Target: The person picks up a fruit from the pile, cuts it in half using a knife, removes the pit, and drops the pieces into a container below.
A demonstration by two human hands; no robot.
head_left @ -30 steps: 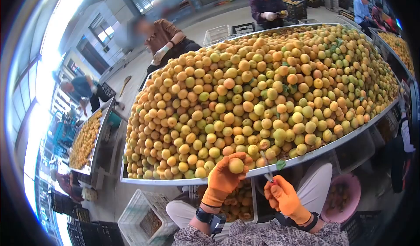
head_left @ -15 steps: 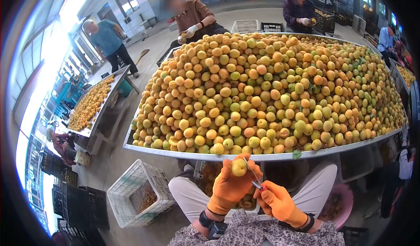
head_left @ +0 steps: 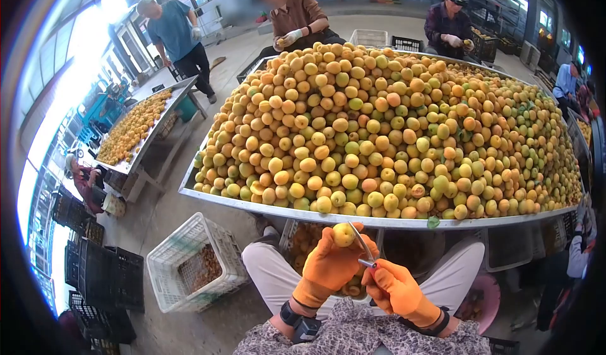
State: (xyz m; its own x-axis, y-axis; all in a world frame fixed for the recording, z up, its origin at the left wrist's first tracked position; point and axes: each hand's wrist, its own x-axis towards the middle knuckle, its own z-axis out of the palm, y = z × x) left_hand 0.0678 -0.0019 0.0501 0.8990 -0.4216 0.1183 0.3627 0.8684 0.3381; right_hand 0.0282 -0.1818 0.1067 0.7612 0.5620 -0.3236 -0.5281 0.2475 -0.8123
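Note:
My left hand [head_left: 329, 261], in an orange glove, holds a yellow fruit [head_left: 344, 234] between thumb and fingers, below the metal rim of a large table [head_left: 278, 213]. Closed around the red handle of a small metal tool [head_left: 368, 261] is my right hand [head_left: 401, 291], also gloved in orange. The tool's blade points up and lies close beside the fruit; whether it touches the skin I cannot tell. A large heap of yellow-orange fruit [head_left: 379, 134] covers the table in front of both hands.
A white crate [head_left: 189, 260] with brown pieces inside stands on the floor at left. Black crates [head_left: 104, 273] are stacked beyond it. A pink basin [head_left: 483, 301] is at lower right. Across the table sit two people [head_left: 297, 17], [head_left: 451, 23]; another person [head_left: 177, 33] stands near a second fruit table [head_left: 142, 128].
The view has shifted slightly, so the far people appear lower and farther right. Both hands keep their hold on the fruit and tool. The standing person's head is now bent lower.

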